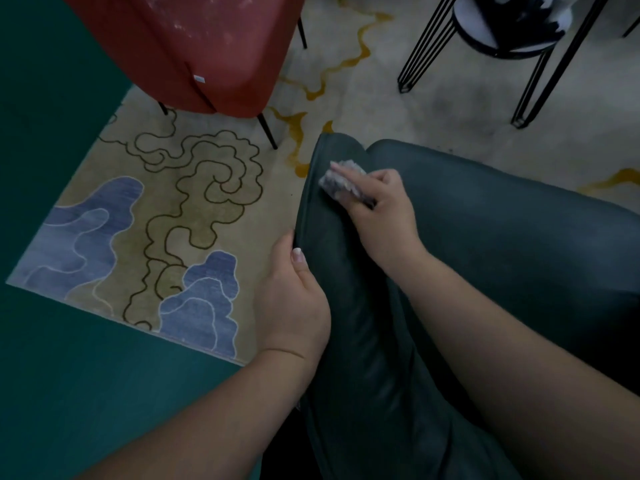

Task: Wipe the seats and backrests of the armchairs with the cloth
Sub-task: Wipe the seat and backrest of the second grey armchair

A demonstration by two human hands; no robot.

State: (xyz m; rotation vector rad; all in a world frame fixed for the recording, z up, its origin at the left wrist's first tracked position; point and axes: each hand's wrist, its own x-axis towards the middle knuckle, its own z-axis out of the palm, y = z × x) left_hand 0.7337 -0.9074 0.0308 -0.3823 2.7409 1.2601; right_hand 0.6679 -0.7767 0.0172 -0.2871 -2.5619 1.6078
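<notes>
A dark green armchair (pixel 502 244) fills the lower right of the head view. Its padded arm runs from the bottom edge up to a rounded end near the middle. My right hand (pixel 382 209) holds a small crumpled pale cloth (pixel 341 180) and presses it on the arm close to that rounded end. My left hand (pixel 294 299) grips the outer left edge of the same arm, with the thumb on top. A red armchair (pixel 194 46) stands at the top left on thin black legs.
A patterned beige rug (pixel 166 209) with blue and brown cloud shapes lies under the chairs. Dark teal floor (pixel 52 98) borders it on the left and below. A black wire-legged stool (pixel 512 36) stands at the top right.
</notes>
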